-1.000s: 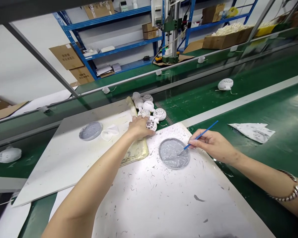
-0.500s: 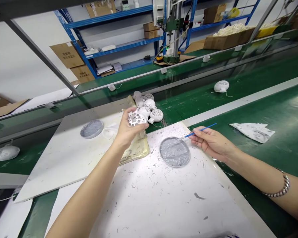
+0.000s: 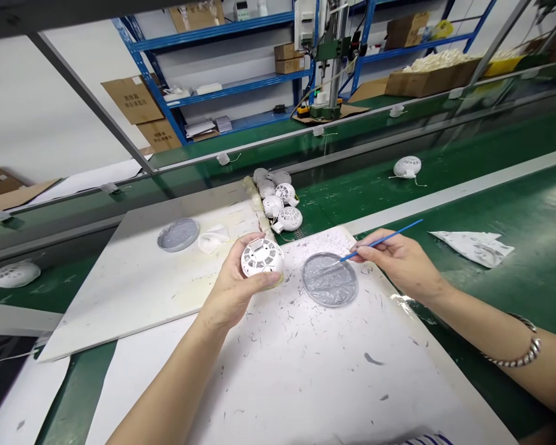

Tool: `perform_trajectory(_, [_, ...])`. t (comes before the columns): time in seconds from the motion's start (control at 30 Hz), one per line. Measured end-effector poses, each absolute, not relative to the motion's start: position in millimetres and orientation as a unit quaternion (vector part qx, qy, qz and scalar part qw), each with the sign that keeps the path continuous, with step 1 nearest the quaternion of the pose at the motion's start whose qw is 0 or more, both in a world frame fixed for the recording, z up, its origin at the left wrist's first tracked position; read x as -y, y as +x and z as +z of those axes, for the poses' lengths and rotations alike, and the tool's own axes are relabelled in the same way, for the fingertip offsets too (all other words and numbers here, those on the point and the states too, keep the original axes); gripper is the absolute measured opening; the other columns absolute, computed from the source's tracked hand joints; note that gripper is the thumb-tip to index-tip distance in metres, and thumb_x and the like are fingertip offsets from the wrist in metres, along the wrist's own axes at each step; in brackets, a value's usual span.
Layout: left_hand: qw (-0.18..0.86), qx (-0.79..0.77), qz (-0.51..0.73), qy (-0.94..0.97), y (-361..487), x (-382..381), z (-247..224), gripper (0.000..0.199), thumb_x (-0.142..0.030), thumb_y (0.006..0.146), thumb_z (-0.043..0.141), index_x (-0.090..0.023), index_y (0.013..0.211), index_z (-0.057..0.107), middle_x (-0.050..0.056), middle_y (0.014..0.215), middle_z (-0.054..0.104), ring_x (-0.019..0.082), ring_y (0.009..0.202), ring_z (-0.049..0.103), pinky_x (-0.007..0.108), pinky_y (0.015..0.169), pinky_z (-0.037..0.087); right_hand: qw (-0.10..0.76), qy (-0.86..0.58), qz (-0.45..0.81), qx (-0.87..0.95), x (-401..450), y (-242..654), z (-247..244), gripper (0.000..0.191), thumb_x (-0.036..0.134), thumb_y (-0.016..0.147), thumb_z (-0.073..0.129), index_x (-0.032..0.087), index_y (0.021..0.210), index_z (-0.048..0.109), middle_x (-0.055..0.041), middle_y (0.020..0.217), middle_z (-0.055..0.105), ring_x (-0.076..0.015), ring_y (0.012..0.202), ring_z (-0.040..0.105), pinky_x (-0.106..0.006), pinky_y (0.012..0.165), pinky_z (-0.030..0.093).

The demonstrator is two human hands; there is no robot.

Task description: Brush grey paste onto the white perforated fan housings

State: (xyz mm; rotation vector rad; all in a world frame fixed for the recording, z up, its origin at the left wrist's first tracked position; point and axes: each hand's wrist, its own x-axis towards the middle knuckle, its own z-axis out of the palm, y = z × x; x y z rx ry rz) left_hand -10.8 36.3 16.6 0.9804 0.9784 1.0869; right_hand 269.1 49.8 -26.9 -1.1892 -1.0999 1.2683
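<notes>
"On the spattered white sheet (image 3: 282,383) at the green conveyor belt (image 3: 500,198), what does the left hand (image 3: 231,292) have?"

"A white perforated shell (image 3: 262,258), round and cradled just above the sheet. The fingers (image 3: 234,250) curl up its far side, and the thumb (image 3: 269,279) lies across its near edge."

"Can you see all of it?"

"No. The hand hides its underside, and I can't make out the small details on its face."

"And the right hand (image 3: 398,259)?"

"Its fingertips pinch a thin blue brush (image 3: 380,241) in a narrow, pen-like grip. The tip is over a round dish of grey paste (image 3: 330,279), but I can't tell whether it touches."

"What lies further out?"

"Beyond the shell, more white perforated shells (image 3: 278,201) are heaped at the sheet's far corner. To the left, a white board (image 3: 134,290) carries a second grey dish (image 3: 178,235) beside a white cloth (image 3: 213,240). To the right, crumpled paper (image 3: 472,244) lies on the belt, and a metal bracelet (image 3: 514,352) circles the right wrist."
</notes>
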Motion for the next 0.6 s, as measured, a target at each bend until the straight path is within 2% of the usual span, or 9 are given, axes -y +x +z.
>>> perform_trajectory(0.17, [0.630, -0.450, 0.462, 0.433, -12.7, -34.0, 15.0, 0.071, -0.014, 0.059, 0.084, -0.025, 0.120, 0.048, -0.003, 0.086, 0.061, 0.009, 0.076, 0.056, 0.018, 0.068, 0.046, 0.441, -0.495, 0.504, 0.554, -48.2, 257.8, -21.8, 0.026, 0.041, 0.064, 0.084, 0.020, 0.071, 0.072, -0.0041, 0.077, 0.072, -0.0183, 0.074, 0.069, -0.029, 0.073, 0.056])
perform_trajectory(0.3, [0.618, -0.458, 0.449, 0.455, -15.3, -33.1, 13.6, 0.068, -0.016, 0.061, 0.084, -0.024, 0.119, 0.049, -0.002, 0.087, 0.061, 0.009, 0.078, 0.055, 0.018, 0.070, 0.045, 0.400, -0.498, 0.540, 0.549, -50.8, 244.8, -21.1, 0.032, 0.045, 0.061, 0.084, 0.019, 0.068, 0.067, -0.0046, 0.069, 0.072, -0.0195, 0.070, 0.070, -0.030, 0.069, 0.056])
perform_trajectory(0.43, [0.616, -0.464, 0.445, 0.454, -15.3, -32.7, 14.1, 0.068, -0.017, 0.061, 0.084, -0.025, 0.118, 0.048, -0.002, 0.086, 0.061, 0.010, 0.077, 0.055, 0.020, 0.070, 0.045, 0.401, -0.501, 0.579, 0.504, -56.6, 237.8, -25.8, 0.040, 0.049, 0.055, 0.086, 0.019, 0.066, 0.063, -0.0040, 0.064, 0.072, -0.0178, 0.066, 0.071, -0.029, 0.068, 0.057])
perform_trajectory(0.6, [0.598, -0.480, 0.441, 0.466, -16.7, -32.3, 14.0, 0.067, -0.017, 0.062, 0.084, -0.026, 0.117, 0.048, -0.002, 0.087, 0.061, 0.011, 0.078, 0.055, 0.021, 0.071, 0.045, 0.434, -0.505, 0.611, 0.427, -62.3, 243.5, -33.5, 0.039, 0.047, 0.056, 0.087, 0.018, 0.071, 0.066, -0.0035, 0.066, 0.073, -0.0135, 0.066, 0.069, -0.022, 0.066, 0.056])
